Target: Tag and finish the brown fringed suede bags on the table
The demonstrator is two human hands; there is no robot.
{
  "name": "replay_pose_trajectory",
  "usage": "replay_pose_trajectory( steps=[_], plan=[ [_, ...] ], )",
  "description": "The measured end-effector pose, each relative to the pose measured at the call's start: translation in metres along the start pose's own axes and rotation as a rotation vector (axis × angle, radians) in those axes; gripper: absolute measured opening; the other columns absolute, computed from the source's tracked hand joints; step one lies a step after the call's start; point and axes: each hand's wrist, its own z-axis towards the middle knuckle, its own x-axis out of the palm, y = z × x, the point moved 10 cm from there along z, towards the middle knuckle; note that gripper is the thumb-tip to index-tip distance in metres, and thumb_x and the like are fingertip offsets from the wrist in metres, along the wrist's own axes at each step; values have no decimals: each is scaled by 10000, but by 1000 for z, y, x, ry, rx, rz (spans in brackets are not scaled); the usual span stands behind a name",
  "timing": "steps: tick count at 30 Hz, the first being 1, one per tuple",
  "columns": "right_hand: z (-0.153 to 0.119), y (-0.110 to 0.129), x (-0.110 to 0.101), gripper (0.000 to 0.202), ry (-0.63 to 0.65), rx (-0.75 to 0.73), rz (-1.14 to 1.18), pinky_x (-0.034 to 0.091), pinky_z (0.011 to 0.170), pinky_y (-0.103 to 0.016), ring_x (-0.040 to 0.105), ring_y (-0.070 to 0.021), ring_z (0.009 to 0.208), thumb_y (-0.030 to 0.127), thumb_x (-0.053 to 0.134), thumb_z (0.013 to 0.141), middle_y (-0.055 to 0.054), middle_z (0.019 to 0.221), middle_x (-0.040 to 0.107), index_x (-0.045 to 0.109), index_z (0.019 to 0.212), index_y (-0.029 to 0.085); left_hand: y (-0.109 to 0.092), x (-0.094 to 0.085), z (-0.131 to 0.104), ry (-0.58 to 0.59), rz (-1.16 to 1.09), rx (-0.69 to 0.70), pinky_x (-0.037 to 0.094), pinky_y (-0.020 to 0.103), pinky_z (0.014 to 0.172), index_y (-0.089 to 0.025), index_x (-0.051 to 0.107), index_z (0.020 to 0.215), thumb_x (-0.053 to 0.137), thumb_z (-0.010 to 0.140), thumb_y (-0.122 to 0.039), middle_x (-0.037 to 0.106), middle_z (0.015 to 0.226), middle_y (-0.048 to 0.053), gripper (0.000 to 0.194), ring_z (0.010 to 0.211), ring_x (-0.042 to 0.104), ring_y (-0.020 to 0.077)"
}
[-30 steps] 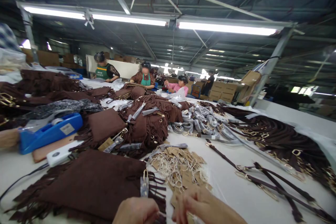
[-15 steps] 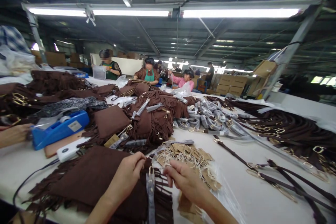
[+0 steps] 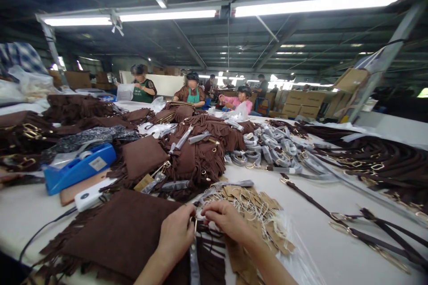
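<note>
A dark brown fringed bag (image 3: 117, 236) lies flat on the table in front of me. My left hand (image 3: 179, 231) is closed at its right edge, thumb and fingers pinching a gold metal clasp (image 3: 195, 225). Below the clasp hangs a plastic-wrapped strap (image 3: 194, 260). My right hand (image 3: 229, 220) is just to the right, its thumb and forefinger pinched together; whatever sits between them is too small to make out. Beside and under my right wrist is a heap of brown paper tags (image 3: 247, 196) with white strings.
A blue tape dispenser (image 3: 80, 167) and a white corded device (image 3: 92, 193) are on the left. Behind lie piled fringed bags (image 3: 197, 156), wrapped coiled straps (image 3: 272, 144) and bare brown straps (image 3: 371, 160). Several co-workers (image 3: 192, 91) are across the table.
My hands have come closer together, and my left fingers now cover part of the clasp. Another person's hand by the tape dispenser has gone from view. The camera view has shifted slightly.
</note>
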Motion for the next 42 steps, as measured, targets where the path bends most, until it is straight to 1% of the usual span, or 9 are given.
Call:
replay_pose_trajectory(
  steps=[3,7,11,14,19,25,34,37,42],
  plan=[
    [-4,-12,-3,246,-6,54,100,385,492,-220,477,-103,469,261,555,764,0,666,682,753,871,163,-1,0,-1,-33,-4,0,404,248,733,-254,591,934,449,809,-84,680,948,0,255,900,648,178],
    [-10,-16,-9,310,-47,58,135,387,505,-226,498,-108,511,294,546,793,-25,814,738,749,999,182,1,0,-3,-25,-10,-66,404,251,741,-244,591,914,445,809,-79,689,917,4,245,903,653,185],
    [-13,-5,-8,280,-75,-20,57,472,692,-292,619,-174,710,262,508,846,-33,839,743,752,967,198,3,-2,-2,-26,-73,-80,391,248,719,-237,604,881,453,795,-85,685,870,2,231,850,642,179],
    [-17,11,1,241,-19,-149,-146,452,871,-322,639,-206,916,170,555,821,-36,916,739,757,943,222,6,-4,0,-27,-125,-80,371,245,685,-234,616,861,461,781,-89,682,822,-2,227,814,632,176],
    [-24,13,-3,386,12,-196,-409,421,933,-278,598,-195,1053,54,583,759,-66,1101,678,702,1094,203,14,-1,8,28,-213,-73,345,221,609,-219,645,816,478,743,-88,678,737,-18,225,725,621,152],
    [-25,7,-17,234,32,-143,-649,422,759,-257,620,-184,843,69,524,841,-40,837,666,713,778,192,23,5,18,67,-301,-74,326,218,582,-198,673,783,487,666,-62,663,695,-21,259,681,593,146],
    [-27,28,-27,230,-181,-191,-628,441,767,-244,630,-169,857,165,513,939,-44,977,668,700,810,200,31,18,24,104,-497,-97,354,219,587,-169,663,749,477,626,-70,654,681,-6,244,688,589,165],
    [-26,28,-27,206,-230,-144,-682,426,706,-252,624,-176,783,181,540,929,-41,869,669,698,797,190,34,26,27,148,-598,-121,372,216,583,-150,661,742,470,577,-57,641,656,-8,269,667,588,164],
    [-23,22,-12,175,-241,-127,-508,399,691,-225,629,-150,742,177,597,884,-1,752,706,706,750,205,33,27,29,205,-712,-157,331,213,527,-135,656,732,456,524,-54,551,557,-40,300,576,515,142]
  ],
)
